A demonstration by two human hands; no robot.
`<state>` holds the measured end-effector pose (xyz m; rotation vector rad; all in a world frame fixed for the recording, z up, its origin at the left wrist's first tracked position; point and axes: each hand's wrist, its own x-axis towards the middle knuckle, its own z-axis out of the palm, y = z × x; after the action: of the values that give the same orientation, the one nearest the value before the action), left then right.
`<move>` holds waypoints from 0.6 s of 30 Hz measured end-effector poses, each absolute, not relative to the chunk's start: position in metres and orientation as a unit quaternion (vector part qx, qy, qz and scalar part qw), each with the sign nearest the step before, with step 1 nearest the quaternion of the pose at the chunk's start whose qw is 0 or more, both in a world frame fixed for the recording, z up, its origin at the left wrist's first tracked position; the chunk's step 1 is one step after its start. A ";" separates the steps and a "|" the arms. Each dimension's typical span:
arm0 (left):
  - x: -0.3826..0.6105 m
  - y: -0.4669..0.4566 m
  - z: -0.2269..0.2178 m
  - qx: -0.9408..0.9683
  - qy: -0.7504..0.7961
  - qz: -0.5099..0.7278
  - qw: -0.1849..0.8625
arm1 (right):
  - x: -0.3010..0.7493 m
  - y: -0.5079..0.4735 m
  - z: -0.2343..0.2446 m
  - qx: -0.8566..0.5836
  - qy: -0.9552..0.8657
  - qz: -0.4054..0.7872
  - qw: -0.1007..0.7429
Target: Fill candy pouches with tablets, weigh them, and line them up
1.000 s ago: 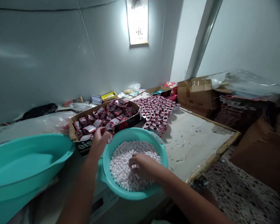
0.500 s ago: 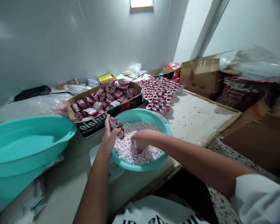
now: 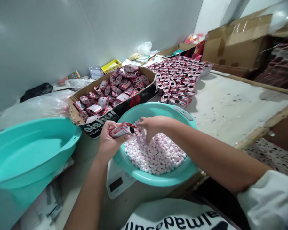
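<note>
My left hand [image 3: 109, 140] is closed around a small red-and-white printed packet [image 3: 125, 129], tilted so that a dark oval opening shows at its end. Close beside that end is my right hand [image 3: 150, 127], its fingers apart and the foremost fingertips at or just behind the packet's edge. I see nothing in the right hand, though its palm side is hidden. Both are over the left part of a turquoise basin [image 3: 156, 180] filled with small pale pink-white pellets [image 3: 156, 155]. Beneath the basin sits a white scale [image 3: 121, 185] with a dark display.
Behind the basin, an open carton [image 3: 96, 126] holds many similar packets. Upright packets with dark openings [image 3: 177, 80] stand in rows on the table [image 3: 220, 105]. To the left is a larger turquoise tub [image 3: 33, 153]. Cardboard boxes [image 3: 235, 44] are at the back right.
My right hand has come up out of the pellets and moved to the packet. My left hand has turned the packet toward lying sideways. The view has shifted closer.
</note>
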<state>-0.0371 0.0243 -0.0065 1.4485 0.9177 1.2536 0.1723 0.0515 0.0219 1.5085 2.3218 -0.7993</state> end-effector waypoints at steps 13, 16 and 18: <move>-0.050 0.035 -0.012 0.836 0.377 0.387 0.100 | 0.133 0.038 0.017 0.473 0.809 -0.267 0.225; -0.049 0.040 -0.009 0.870 0.335 0.347 0.099 | 0.135 0.044 0.013 0.471 0.813 -0.254 0.230; -0.049 0.041 -0.008 0.876 0.330 0.337 0.100 | 0.140 0.043 0.016 0.464 0.821 -0.247 0.221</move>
<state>-0.0493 0.0407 -0.0080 2.5888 0.9749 0.9971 0.1397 0.0433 0.0162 1.2824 2.2700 -0.6834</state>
